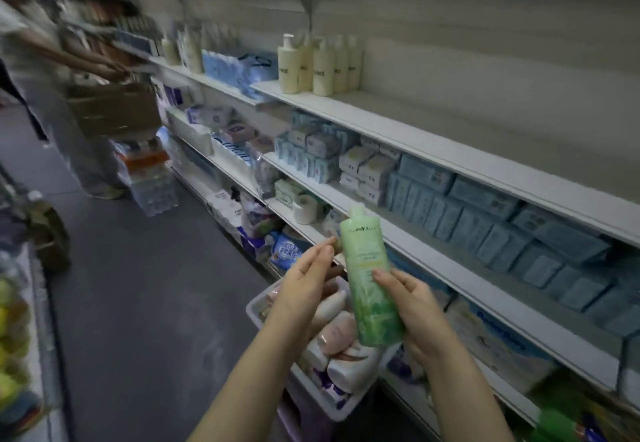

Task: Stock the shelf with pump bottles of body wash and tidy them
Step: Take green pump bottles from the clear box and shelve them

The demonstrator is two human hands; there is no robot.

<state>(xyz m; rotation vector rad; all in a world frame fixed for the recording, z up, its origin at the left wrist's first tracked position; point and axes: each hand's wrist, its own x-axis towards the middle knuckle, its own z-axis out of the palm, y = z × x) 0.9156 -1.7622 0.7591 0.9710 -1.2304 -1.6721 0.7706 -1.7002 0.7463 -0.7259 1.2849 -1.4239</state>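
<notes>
My right hand (408, 299) grips a green body wash bottle (370, 275) around its lower half and holds it upright in front of the shelves. My left hand (308, 272) is beside the bottle's upper left, fingers straight, fingertips close to its shoulder; whether they touch is unclear. Several cream pump bottles (317, 65) stand in a group on the upper white shelf (450, 130), whose right stretch is bare. Below my hands, a white basket (256, 306) holds several pale and white bottles lying down.
The middle shelf carries blue and white packs (478, 213). Lower shelves hold tissue and bagged goods. On the left of the aisle a person (41, 95) holds a cardboard box (114, 109). The dark floor (145, 285) runs between the racks.
</notes>
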